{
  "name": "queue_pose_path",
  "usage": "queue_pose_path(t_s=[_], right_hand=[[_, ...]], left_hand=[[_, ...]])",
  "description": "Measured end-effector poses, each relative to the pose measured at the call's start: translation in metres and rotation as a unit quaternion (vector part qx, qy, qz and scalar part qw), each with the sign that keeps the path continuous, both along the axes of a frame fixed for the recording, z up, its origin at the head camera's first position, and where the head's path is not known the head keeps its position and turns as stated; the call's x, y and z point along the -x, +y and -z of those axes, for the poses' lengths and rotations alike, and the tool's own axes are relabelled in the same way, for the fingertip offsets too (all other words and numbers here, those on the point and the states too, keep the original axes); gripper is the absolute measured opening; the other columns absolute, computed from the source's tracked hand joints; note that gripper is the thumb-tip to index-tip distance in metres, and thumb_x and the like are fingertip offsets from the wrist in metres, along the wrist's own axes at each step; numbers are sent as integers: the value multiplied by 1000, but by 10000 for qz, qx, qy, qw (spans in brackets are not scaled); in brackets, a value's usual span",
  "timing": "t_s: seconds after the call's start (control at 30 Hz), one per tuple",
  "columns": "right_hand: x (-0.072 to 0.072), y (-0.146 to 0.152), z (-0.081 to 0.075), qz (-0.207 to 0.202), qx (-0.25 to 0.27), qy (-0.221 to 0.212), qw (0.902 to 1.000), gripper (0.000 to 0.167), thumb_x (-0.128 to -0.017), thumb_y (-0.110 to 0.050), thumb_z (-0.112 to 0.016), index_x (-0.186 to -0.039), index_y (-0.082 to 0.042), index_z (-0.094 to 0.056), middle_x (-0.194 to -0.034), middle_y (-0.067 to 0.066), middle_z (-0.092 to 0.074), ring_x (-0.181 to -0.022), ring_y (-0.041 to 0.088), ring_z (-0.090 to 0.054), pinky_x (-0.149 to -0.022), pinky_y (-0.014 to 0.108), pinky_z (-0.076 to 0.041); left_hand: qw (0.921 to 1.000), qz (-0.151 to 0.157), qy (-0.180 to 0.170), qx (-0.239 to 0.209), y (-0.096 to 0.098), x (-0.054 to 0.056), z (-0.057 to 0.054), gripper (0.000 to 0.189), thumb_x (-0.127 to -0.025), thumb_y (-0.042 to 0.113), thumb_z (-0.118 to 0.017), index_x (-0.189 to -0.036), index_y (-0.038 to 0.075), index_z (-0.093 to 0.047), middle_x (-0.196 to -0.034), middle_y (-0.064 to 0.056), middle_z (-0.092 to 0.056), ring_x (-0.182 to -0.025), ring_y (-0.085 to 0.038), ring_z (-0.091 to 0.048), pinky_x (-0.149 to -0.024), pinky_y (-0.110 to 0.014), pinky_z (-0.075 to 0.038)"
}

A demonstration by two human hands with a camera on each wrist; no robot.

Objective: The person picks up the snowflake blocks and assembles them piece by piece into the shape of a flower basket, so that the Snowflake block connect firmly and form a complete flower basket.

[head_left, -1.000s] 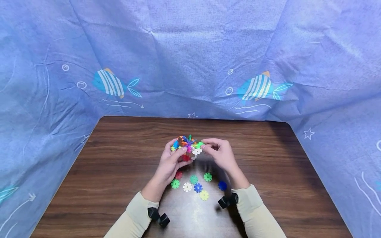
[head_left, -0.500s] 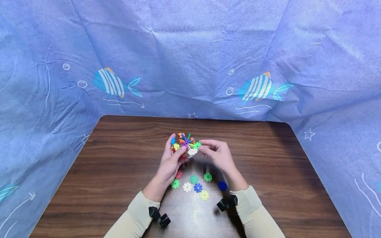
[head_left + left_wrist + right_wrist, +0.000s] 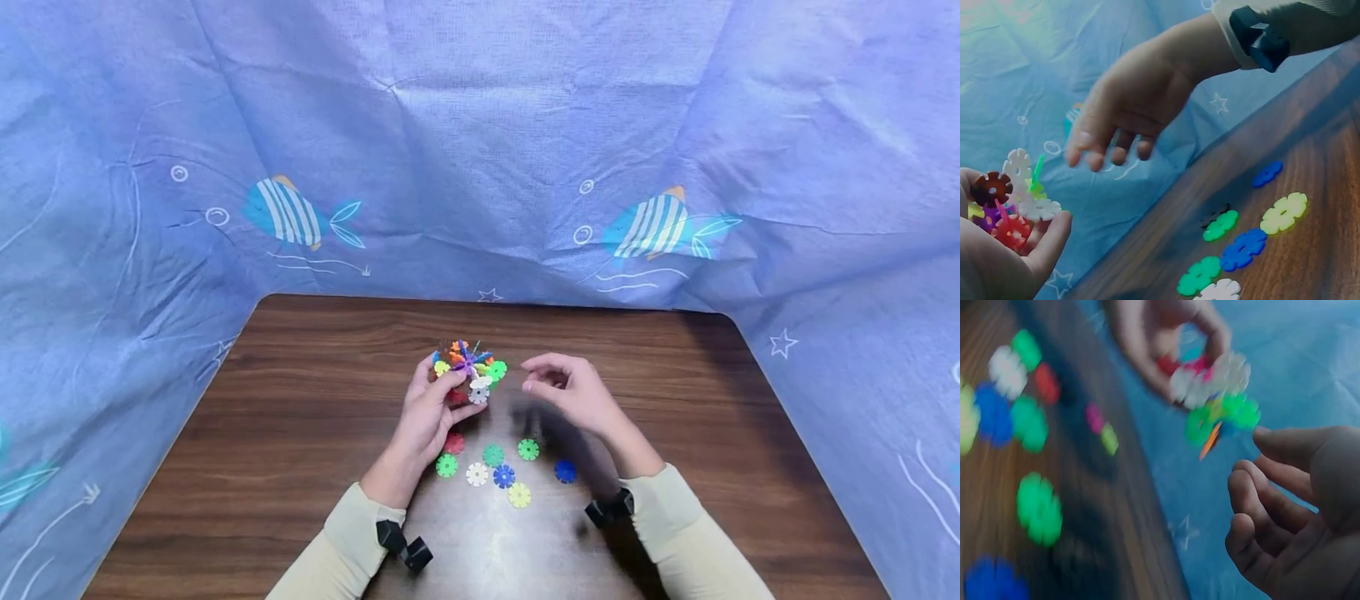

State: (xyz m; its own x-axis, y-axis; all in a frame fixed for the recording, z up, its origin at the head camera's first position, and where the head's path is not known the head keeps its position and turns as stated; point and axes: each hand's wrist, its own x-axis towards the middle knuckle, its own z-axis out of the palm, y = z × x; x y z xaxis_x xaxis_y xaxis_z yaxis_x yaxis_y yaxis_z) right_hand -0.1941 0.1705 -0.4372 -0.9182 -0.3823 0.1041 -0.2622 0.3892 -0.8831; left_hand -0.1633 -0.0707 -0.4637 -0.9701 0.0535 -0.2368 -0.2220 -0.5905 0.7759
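Across the back and both sides of my head view, I have a blue cloth [image 3: 480, 150] printed with striped fish [image 3: 288, 212] and white stars. Before it stands a brown wooden table [image 3: 337, 350], its far corners rounded. Two pale sleeves [image 3: 337, 542] come in from the near edge, with a black device [image 3: 405, 546] at each wrist. I see the left hand [image 3: 420, 421] clamped on a cluster of discs [image 3: 471, 367], thumb laid on its front and fingers around its side. That cluster, notched pieces of many colours joined together, is raised over the table. Just right of it, apart, hangs the right hand [image 3: 581, 396], its fingers loosely bent and the thumb and index tips apart. Smallest on my feed, loose discs lie flat below the hands: red [image 3: 453, 443], white [image 3: 477, 474], yellow [image 3: 520, 496], three green [image 3: 528, 450], and two blue [image 3: 566, 472], one nearly touching the yellow.
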Motion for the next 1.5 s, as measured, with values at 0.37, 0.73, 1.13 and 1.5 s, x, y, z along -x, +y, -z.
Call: queue_pose_path(t_s=[0.37,0.73,1.13,1.5], right_hand=[[-2,34,44,-878,-2026,243,9750,18,-88,-17,-81,-105,-11,-76,-89,-9,-73,-79,4,-66,-71,22,-55],[-5,40,56,-1058,-2512,881,9581,29,-82,-28,-88,-108,-18,-81,-92,-11,-68,-78,4,-59,-70,23,-50],[-7,38,61,-887,-2419,899,9621,21,-79,-25,-90,-96,-21,-78,-87,-12,-65,-77,5,-59,-68,23,-51],[6,26,27,-207,-1546,762,9848,18,-84,-16,-86,-96,-15,-72,-81,-8,-72,-73,5,-65,-67,24,-56]], left_hand=[[9999,-9,-130,111,-4,-1,-4,61,-97,5,-56,-151,17,-31,-134,-17,-59,-96,-21,-71,-81,-48,-61],[9998,20,-147,129,-3,-1,-5,52,-97,6,-59,-143,12,-36,-125,-13,-64,-97,-21,-71,-80,-49,-61],[10000,-23,-27,16,-2,-2,-3,53,-98,7,-60,-145,12,-35,-134,-16,-60,-107,-22,-70,-95,-58,-56],[9999,5,-99,-88,2,-3,-2,53,-98,5,-57,-145,15,-36,-133,-12,-62,-101,-20,-71,-87,-50,-59]])
